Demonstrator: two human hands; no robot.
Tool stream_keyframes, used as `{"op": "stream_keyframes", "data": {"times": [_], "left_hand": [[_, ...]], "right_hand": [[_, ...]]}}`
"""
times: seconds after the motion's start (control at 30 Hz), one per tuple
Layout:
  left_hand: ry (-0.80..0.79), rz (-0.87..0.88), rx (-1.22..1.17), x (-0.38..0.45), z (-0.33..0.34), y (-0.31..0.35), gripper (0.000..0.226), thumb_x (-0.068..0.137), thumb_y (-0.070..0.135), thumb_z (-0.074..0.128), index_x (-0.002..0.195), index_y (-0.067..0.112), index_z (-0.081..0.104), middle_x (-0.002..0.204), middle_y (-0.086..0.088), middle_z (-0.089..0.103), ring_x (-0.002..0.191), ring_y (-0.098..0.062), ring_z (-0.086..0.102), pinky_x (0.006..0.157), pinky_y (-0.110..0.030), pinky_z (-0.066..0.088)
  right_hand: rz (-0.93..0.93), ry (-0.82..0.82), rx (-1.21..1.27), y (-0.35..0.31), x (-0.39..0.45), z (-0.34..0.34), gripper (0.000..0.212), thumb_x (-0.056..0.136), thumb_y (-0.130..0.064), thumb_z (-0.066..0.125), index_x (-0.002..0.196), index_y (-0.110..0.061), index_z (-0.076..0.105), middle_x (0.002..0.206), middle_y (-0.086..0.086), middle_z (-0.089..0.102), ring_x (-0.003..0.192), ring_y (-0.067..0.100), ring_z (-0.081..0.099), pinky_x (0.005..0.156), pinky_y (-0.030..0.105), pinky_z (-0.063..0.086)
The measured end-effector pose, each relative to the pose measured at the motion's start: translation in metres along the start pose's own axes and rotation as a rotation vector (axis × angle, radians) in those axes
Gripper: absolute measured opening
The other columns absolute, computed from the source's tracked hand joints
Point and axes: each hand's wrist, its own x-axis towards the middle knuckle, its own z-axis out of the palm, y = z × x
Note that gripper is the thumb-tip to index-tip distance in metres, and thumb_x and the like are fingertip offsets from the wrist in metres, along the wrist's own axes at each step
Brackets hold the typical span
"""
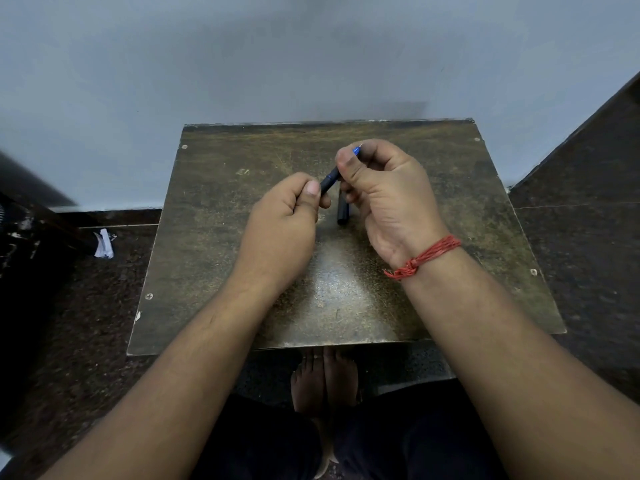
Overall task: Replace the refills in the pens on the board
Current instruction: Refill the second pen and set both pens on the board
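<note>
A dark pen [329, 180] with a blue front section is held in the air above the worn brown board [214, 237]. My left hand [287, 220] grips its dark barrel end between thumb and fingers. My right hand [384, 192] pinches the blue tip end, and the fine point pokes out past the thumb. A second black pen part [343, 213] sticks down below my right hand's fingers, its upper end hidden by them. I cannot tell whether it lies on the board or is held.
The board sits on a low stand against a pale wall [311, 57]. A crumpled white paper [104, 242] lies on the dark floor at the left. My bare feet [323, 379] show under the board's near edge. A red thread [422, 256] circles my right wrist.
</note>
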Motion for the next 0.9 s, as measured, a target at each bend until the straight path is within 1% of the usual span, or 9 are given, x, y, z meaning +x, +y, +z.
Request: {"op": "stream_keyframes", "data": {"times": [0.1,0.2,0.3,0.37,0.43,0.53,0.7,0.83,0.9], "left_hand": [[-0.062,-0.039,-0.110,0.002,-0.002,-0.001,0.034,0.101,0.038,0.041,0.080,0.020,0.061,0.056,0.011,0.042,0.046,-0.007,0.032,0.048,-0.028,0.027],[-0.124,-0.089,-0.263,0.003,-0.003,0.000,0.035,0.100,0.039,0.040,0.075,0.024,0.060,0.052,0.013,0.038,0.043,-0.007,0.027,0.048,-0.025,0.023],[-0.191,-0.160,-0.429,0.001,-0.004,0.004,0.038,0.107,0.029,0.035,0.078,0.017,0.057,0.052,0.010,0.034,0.041,-0.005,0.023,0.043,-0.020,0.020],[-0.172,-0.155,-0.362,0.001,-0.002,0.000,0.038,0.105,0.035,0.036,0.078,0.018,0.058,0.052,0.011,0.035,0.041,-0.006,0.025,0.044,-0.023,0.022],[-0.118,-0.108,-0.184,0.002,0.000,-0.006,0.038,0.098,0.043,0.038,0.079,0.020,0.060,0.053,0.011,0.038,0.044,-0.010,0.030,0.050,-0.030,0.026],[-0.035,-0.058,-0.001,0.002,0.002,-0.008,0.036,0.102,0.037,0.038,0.083,0.017,0.061,0.058,0.009,0.043,0.049,-0.010,0.036,0.054,-0.031,0.030],[-0.017,-0.030,0.099,0.000,0.002,-0.006,0.034,0.105,0.032,0.039,0.082,0.021,0.061,0.060,0.009,0.047,0.050,-0.003,0.039,0.051,-0.027,0.033],[-0.011,-0.037,0.085,0.000,0.002,-0.006,0.034,0.105,0.033,0.039,0.081,0.023,0.061,0.060,0.011,0.047,0.049,-0.002,0.038,0.052,-0.027,0.032],[-0.006,-0.040,0.077,0.000,0.001,-0.005,0.034,0.105,0.033,0.039,0.082,0.022,0.062,0.060,0.012,0.046,0.050,-0.002,0.038,0.053,-0.028,0.031]], "right_hand": [[-0.038,-0.025,0.003,-0.001,0.000,0.001,0.018,0.087,-0.002,0.070,0.076,-0.015,0.065,0.062,-0.006,0.061,0.057,0.010,0.052,0.054,0.023,0.042],[-0.082,-0.076,0.019,-0.003,0.001,0.000,0.016,0.088,-0.001,0.068,0.078,-0.012,0.065,0.065,-0.004,0.060,0.060,0.011,0.051,0.055,0.023,0.042],[-0.068,-0.155,0.035,-0.005,0.003,-0.003,0.013,0.090,0.000,0.064,0.081,-0.009,0.066,0.070,0.000,0.061,0.065,0.014,0.053,0.059,0.023,0.043],[-0.029,-0.180,-0.011,-0.003,0.004,-0.007,0.010,0.091,-0.001,0.064,0.085,-0.009,0.068,0.072,0.000,0.064,0.067,0.013,0.057,0.061,0.022,0.046],[-0.030,-0.154,-0.134,0.000,0.005,-0.012,0.008,0.091,-0.004,0.066,0.092,-0.011,0.070,0.076,0.000,0.066,0.072,0.012,0.061,0.064,0.023,0.049],[-0.062,-0.070,-0.264,0.003,0.005,-0.015,0.009,0.087,-0.012,0.074,0.091,-0.014,0.067,0.074,-0.003,0.065,0.072,0.011,0.062,0.062,0.026,0.050],[-0.029,-0.045,-0.234,0.005,0.005,-0.012,0.013,0.085,-0.004,0.074,0.086,-0.010,0.063,0.060,-0.007,0.061,0.056,0.007,0.058,0.053,0.022,0.046],[0.041,-0.097,-0.106,0.002,0.004,-0.012,0.011,0.087,0.003,0.068,0.096,-0.004,0.067,0.078,0.006,0.065,0.070,0.014,0.062,0.064,0.026,0.050],[0.064,-0.108,-0.069,-0.001,0.004,-0.013,0.018,0.087,0.008,0.063,0.101,-0.003,0.068,0.087,0.008,0.070,0.080,0.017,0.065,0.069,0.027,0.052]]}}
